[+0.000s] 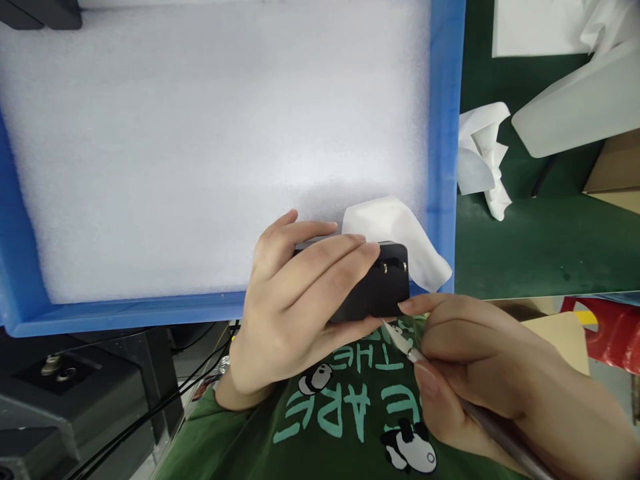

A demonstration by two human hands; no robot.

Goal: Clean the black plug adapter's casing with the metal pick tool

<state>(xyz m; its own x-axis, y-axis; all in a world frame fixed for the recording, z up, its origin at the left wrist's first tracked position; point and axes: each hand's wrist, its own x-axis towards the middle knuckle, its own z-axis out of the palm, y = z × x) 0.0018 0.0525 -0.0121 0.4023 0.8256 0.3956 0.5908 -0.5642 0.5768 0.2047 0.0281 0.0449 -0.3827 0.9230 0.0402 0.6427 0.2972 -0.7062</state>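
Note:
My left hand (290, 307) is closed around a black plastic case (391, 290) with rounded corners and small metal contacts in a recess. Its fingers hide much of the case, which is held over the tray's near edge. Pinched like a pen in my right hand (480, 360) is a craft knife (400, 341) with a pointed blade and a dark brown handle. The blade tip is at the lower edge of the case, close to my left thumb. My right index fingertip rests against the case's lower right corner. A white cloth or tissue (400, 233) lies just behind the case.
A blue tray (445, 133) lined with white foam (200, 147) spans the bench, with dark objects (45, 13) at its far left corner. Crumpled white paper (485, 153) and a translucent white container (580, 100) stand right on the green surface (530, 247). Black cables (165, 407) hang lower left.

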